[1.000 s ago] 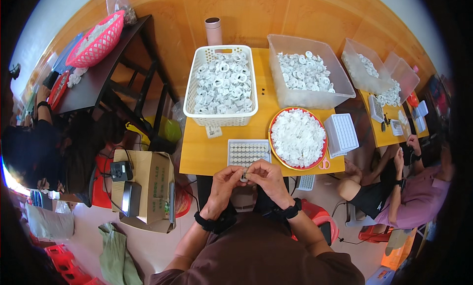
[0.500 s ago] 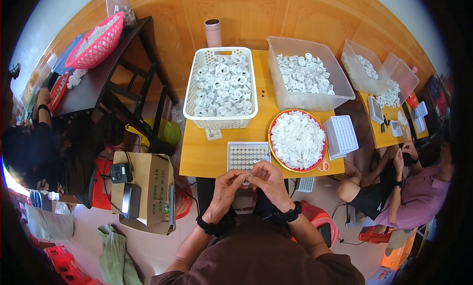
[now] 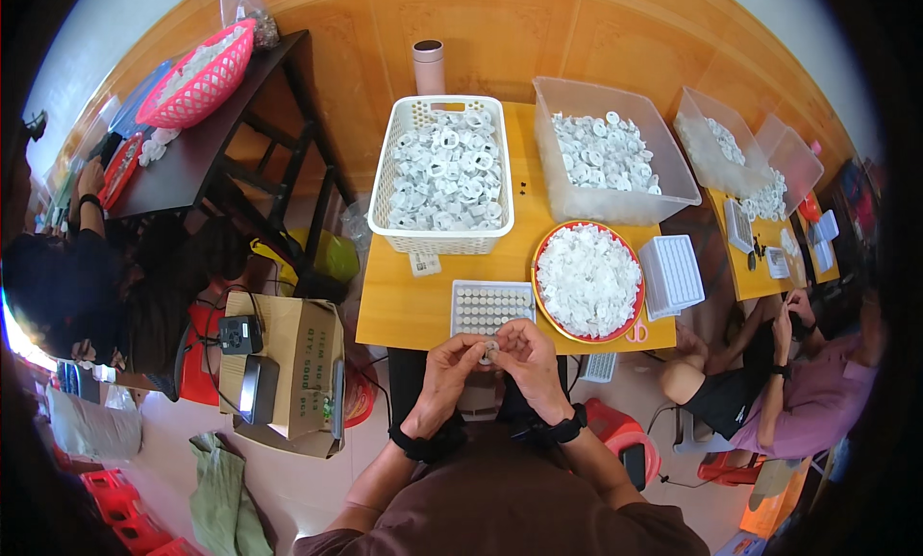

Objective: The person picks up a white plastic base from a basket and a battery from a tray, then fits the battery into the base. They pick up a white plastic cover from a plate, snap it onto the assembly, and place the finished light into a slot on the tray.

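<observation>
In front of my body, at the table's near edge, my left hand [image 3: 448, 371] and my right hand [image 3: 531, 371] are closed together. Between their thumbs and fingertips they pinch a small round whitish part [image 3: 488, 353], its detail too small to read. Just beyond them lies a pale tray [image 3: 456, 306] filled with rows of small round pieces, its near edge partly covered by my fingers. To the right is a round red plate with a gold rim [image 3: 588, 340], heaped with small white plastic parts [image 3: 588, 279].
A white basket [image 3: 442, 241] and a translucent bin [image 3: 620, 207], both full of white parts, stand farther back. Stacked white trays [image 3: 673, 272] and pink scissors [image 3: 636, 333] lie at the right. A cardboard box [image 3: 293, 364] stands left; a co-worker in purple [image 3: 817, 393] sits right.
The whole view has shifted slightly, so the table appears a little lower and to the right. My fingers have turned a little around the small round part, which now shows more clearly.
</observation>
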Demonstrator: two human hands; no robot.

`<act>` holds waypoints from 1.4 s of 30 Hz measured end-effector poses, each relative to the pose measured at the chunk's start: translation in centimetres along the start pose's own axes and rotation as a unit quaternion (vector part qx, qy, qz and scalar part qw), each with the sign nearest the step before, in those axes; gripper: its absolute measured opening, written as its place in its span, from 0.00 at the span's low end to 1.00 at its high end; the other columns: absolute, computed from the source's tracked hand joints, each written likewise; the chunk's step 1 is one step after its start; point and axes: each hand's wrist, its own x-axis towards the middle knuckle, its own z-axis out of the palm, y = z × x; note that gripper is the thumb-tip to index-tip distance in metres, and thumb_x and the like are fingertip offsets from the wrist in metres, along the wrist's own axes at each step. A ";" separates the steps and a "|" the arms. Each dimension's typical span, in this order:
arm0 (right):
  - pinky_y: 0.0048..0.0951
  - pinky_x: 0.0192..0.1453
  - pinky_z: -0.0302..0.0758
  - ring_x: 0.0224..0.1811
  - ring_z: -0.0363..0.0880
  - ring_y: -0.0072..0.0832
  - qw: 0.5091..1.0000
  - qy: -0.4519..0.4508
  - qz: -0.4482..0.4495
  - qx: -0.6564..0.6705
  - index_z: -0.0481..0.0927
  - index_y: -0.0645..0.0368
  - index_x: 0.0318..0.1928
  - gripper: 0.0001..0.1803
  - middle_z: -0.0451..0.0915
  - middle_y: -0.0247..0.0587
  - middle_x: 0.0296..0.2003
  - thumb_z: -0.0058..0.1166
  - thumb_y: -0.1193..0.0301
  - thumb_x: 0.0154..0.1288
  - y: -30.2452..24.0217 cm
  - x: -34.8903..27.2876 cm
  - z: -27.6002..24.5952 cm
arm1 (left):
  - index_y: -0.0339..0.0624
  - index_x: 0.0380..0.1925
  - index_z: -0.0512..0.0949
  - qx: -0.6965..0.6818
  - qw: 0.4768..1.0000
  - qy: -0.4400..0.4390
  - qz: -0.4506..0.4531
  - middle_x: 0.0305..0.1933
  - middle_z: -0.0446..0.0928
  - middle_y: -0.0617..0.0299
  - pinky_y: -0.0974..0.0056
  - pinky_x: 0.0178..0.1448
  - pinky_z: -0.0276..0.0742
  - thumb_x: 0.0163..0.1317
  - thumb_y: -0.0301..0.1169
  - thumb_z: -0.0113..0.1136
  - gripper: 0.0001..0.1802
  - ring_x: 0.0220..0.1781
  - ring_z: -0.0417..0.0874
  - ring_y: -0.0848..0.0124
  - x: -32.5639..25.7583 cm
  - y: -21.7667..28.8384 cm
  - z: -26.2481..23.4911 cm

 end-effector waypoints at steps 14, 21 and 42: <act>0.12 0.31 0.68 0.30 0.72 0.12 0.999 -0.001 -0.037 -0.039 0.74 0.64 0.40 0.09 0.74 0.31 0.28 0.55 0.80 0.58 -0.3 0.0 0.3 | 0.37 0.42 0.75 -0.135 0.990 0.015 -0.026 0.41 0.77 0.61 0.69 0.46 0.76 0.65 0.29 0.49 0.10 0.41 0.78 0.74 0.1 0.7 -0.4; 0.11 0.29 0.65 0.26 0.69 0.10 0.992 0.091 -0.010 -0.089 0.76 0.64 0.38 0.07 0.73 0.27 0.27 0.54 0.79 0.58 -0.2 -1.4 -2.5 | 0.35 0.42 0.74 -0.145 0.988 0.011 -0.048 0.43 0.77 0.53 0.70 0.41 0.79 0.65 0.31 0.49 0.12 0.40 0.79 0.70 -0.3 0.8 -1.7; 0.35 0.38 0.71 0.32 0.75 0.41 0.798 0.235 -0.153 -0.533 0.78 0.65 0.31 0.08 0.77 0.46 0.26 0.57 0.78 0.46 -0.4 1.8 -13.2 | 0.35 0.43 0.73 -0.169 0.983 0.025 -0.061 0.42 0.77 0.52 0.70 0.42 0.80 0.65 0.33 0.50 0.13 0.37 0.80 0.71 -0.5 -0.9 -2.3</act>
